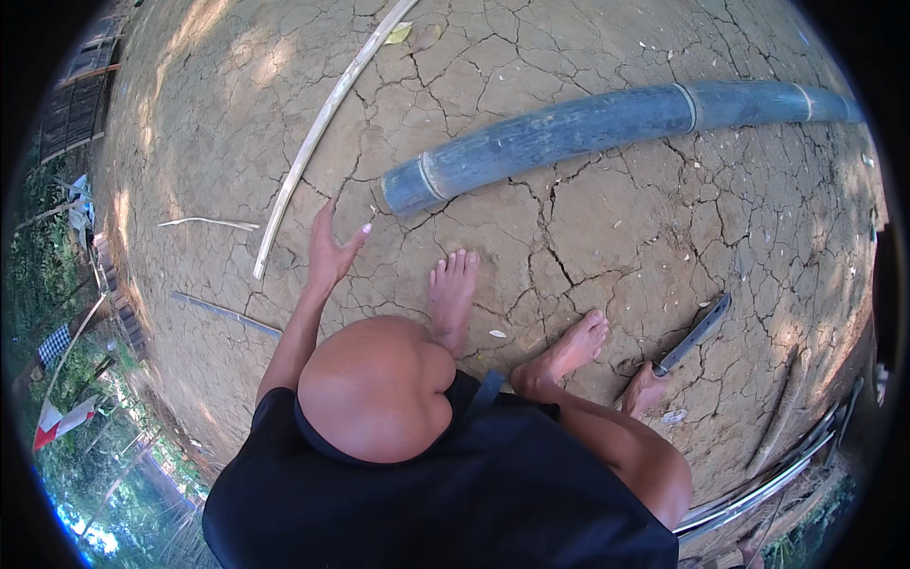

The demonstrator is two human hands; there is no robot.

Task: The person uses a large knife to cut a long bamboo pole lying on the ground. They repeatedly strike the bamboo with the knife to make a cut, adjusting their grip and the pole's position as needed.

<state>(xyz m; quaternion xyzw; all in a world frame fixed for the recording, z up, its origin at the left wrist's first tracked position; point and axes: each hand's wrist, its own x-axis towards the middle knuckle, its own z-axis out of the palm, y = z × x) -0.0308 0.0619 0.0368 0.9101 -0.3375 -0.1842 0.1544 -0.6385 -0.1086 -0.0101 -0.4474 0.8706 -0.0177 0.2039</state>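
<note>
Right hand: the right hand (645,389) rests low on the cracked earth floor (588,218), clenched around the handle of a long-bladed knife (697,332); the blade points away and to the right, lying flat on the ground.
Feet: two bare feet stand between the hands, the left foot (452,294) pointing toward the pole, the right foot (569,351) angled toward the knife.
Left hand: the left hand (332,251) is stretched forward with fingers spread and loose, grasping nothing, hovering just beside the near end of the pale strip and near the cut end of the pole.
Bamboo pole: a thick green bamboo pole (607,123) lies across the ground beyond the feet, its cut end close to the left hand.
Bamboo strip: a long pale split bamboo strip (322,128) runs away to the upper edge.
Slivers: a thin sliver (210,223) and a dark slat (227,313) lie further left.
</note>
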